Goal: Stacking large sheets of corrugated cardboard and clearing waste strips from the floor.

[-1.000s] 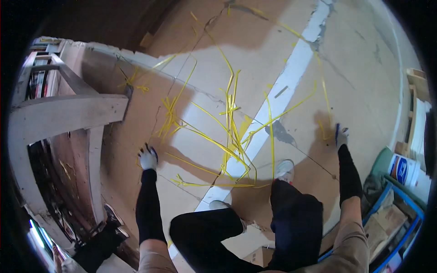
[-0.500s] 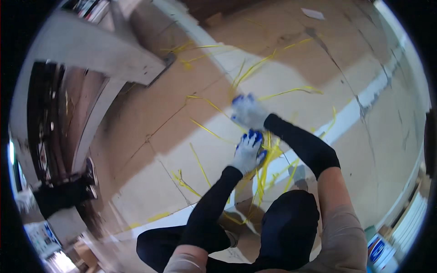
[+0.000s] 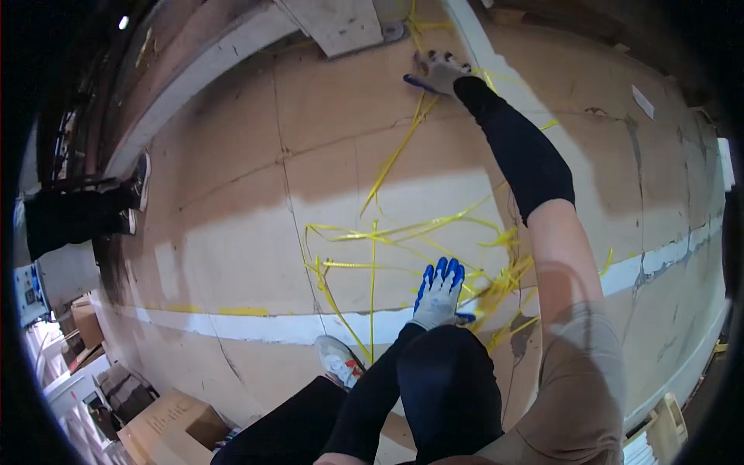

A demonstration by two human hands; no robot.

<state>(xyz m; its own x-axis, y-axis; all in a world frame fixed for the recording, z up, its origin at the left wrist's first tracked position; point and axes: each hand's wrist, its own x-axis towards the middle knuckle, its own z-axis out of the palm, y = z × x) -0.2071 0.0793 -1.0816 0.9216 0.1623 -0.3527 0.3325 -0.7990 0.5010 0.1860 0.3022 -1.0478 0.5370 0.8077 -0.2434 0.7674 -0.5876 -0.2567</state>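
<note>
Straps litter the floor; left hand beside some, grip apart; right hand near others, grip too blurred to tell.

Left floor passable — yellow straps, frame leg obstruct.

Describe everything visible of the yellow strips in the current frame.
The yellow strips are long, narrow and glossy, plastic by their look. They lie loose on the tan floor, some fairly straight, others sharply kinked, many crossing. The densest tangle is just right of the left hand. Two ends run across the painted white line toward the shoe; more pieces lie near the right hand. Whether either hand grips any is unclear.
</note>
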